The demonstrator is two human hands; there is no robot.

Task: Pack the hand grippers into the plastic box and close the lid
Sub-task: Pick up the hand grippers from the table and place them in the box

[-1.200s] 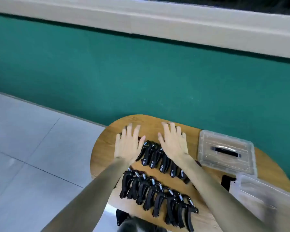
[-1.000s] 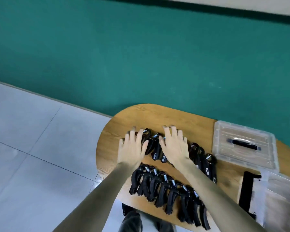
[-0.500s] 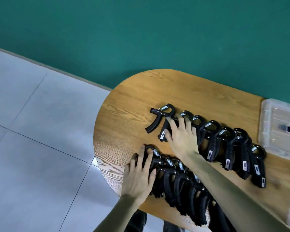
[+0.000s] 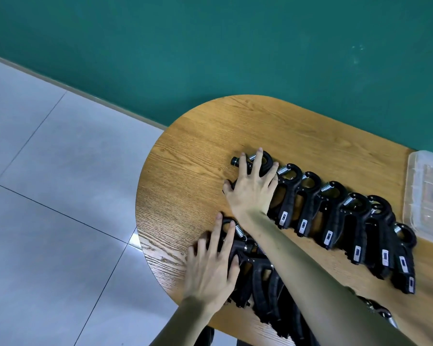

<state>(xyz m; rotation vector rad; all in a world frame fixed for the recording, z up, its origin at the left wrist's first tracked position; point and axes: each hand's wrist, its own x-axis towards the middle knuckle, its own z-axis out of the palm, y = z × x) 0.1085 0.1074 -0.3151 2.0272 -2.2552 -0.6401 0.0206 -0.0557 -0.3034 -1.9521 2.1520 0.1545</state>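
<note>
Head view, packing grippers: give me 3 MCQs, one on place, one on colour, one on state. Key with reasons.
1. Where does the right hand rest?
A. on the left end of the far row of hand grippers
B. on the clear plastic lid
C. on the floor

2. What colour is the wall behind the table?
A. white
B. teal green
C. red

3. How is the left hand posed?
A. closed in a fist
B. raised off the table
C. flat, fingers spread, on the near row

Key: A, the palm covers the leftmost gripper in that row; B, the wall is teal; C, the spread fingers lie across the near row's end.
</note>
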